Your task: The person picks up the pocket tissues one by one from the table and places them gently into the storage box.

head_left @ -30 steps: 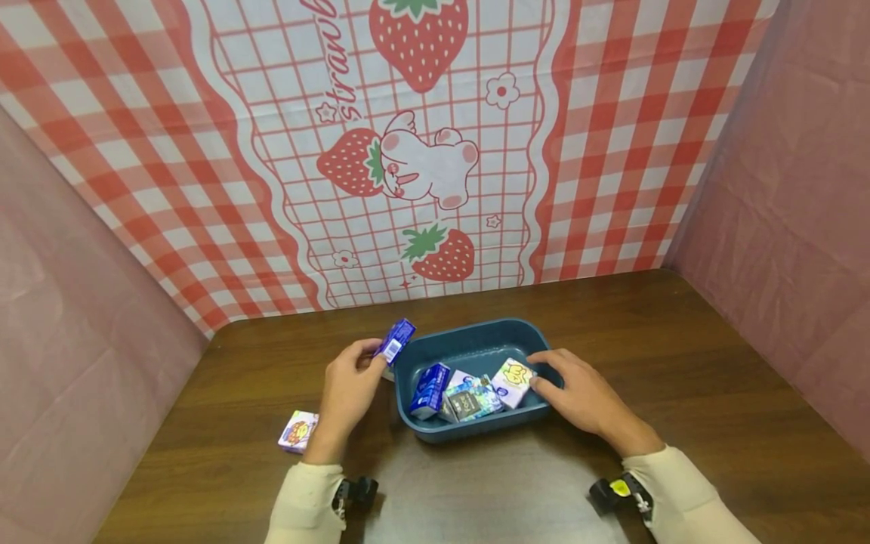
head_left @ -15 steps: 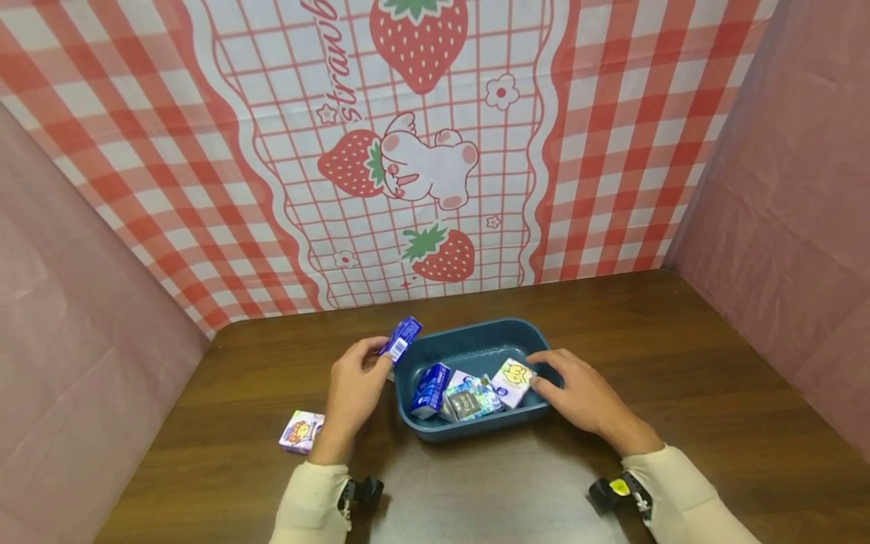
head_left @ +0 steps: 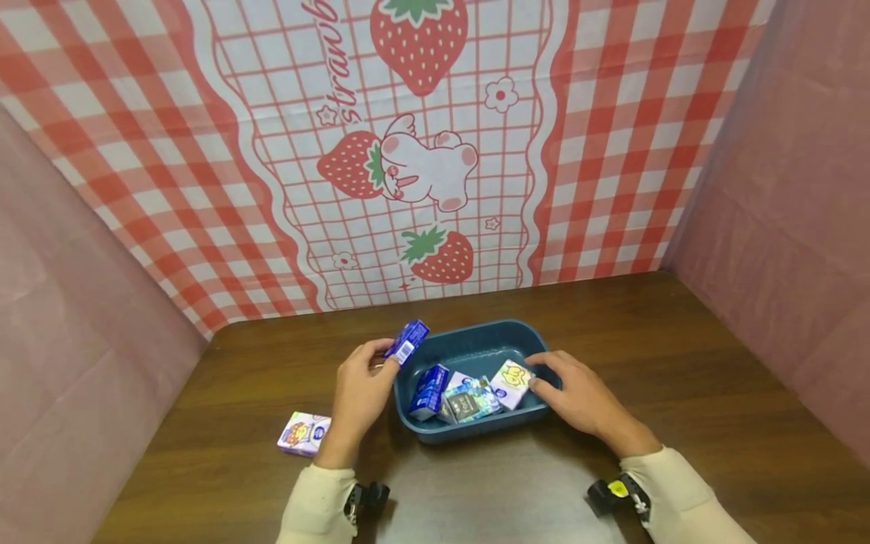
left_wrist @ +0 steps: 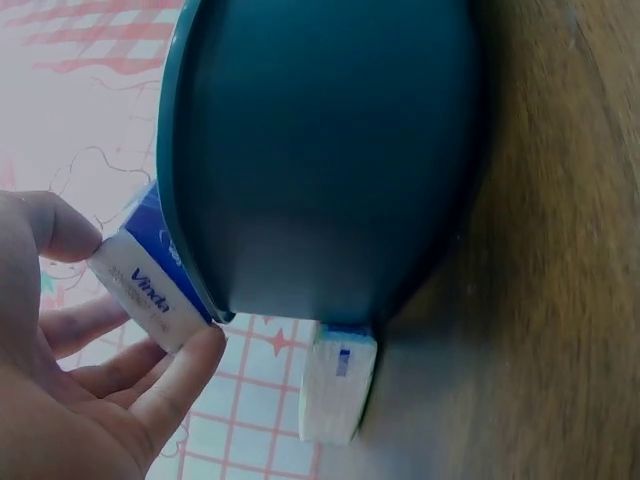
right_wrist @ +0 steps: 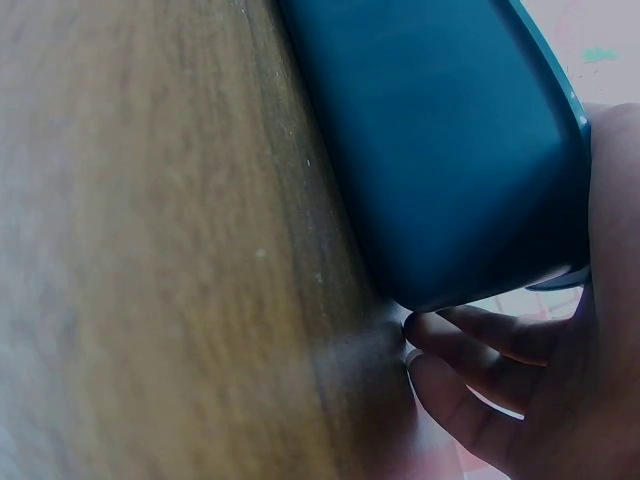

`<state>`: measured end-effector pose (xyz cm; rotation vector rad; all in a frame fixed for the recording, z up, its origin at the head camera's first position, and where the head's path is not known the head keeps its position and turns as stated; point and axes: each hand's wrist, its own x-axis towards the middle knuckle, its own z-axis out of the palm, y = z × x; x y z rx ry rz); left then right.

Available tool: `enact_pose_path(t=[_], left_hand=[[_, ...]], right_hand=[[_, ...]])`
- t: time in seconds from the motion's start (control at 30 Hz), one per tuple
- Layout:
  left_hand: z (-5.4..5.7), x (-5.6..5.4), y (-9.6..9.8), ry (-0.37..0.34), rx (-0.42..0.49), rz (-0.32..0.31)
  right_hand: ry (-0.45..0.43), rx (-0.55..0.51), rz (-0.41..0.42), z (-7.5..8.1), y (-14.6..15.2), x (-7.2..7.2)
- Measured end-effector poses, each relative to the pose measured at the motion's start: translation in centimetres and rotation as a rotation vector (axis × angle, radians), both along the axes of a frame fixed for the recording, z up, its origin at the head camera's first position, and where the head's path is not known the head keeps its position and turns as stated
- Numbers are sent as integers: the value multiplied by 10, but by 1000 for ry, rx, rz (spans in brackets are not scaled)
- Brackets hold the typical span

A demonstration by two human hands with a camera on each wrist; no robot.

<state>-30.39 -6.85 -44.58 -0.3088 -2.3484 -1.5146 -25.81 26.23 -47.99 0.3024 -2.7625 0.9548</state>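
My left hand (head_left: 365, 389) pinches a blue pocket tissue pack (head_left: 408, 344) between thumb and fingers at the left rim of the dark teal basin (head_left: 476, 436). In the left wrist view, this tissue pack (left_wrist: 150, 295) shows a white end printed "Vinda" and is tilted against the rim. Around the basin's right end, my right hand (head_left: 581, 393) holds the rim, its other fingers (right_wrist: 465, 355) curled outside below. Inside the basin lie another blue pack (head_left: 429, 392), a blue-green pack (head_left: 472, 400) and a white-and-purple pack (head_left: 511, 383), partly overlapping a further pack.
A white-and-purple tissue pack (head_left: 303, 433) lies on the brown table (head_left: 224, 423), left of my left forearm. Another pack (left_wrist: 340, 385) stands by the basin's end in the left wrist view. A red-checked strawberry cloth (head_left: 435, 249) hangs behind; pink cloth flanks both sides.
My left hand has moved slightly right with the blue tissue pack, bringing it over the basin's left rim. More of the pack on the table shows. My right hand stays at the basin.
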Motion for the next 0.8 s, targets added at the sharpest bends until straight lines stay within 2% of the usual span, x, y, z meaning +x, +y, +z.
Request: enact_pose_path(t=[0.4, 0.8], left_hand=[[0, 3, 7, 45, 56, -21], [2, 5, 18, 55, 33, -52]], right_hand=[[-1, -2, 0, -1, 1, 0], [5, -8, 11, -2, 2, 0]])
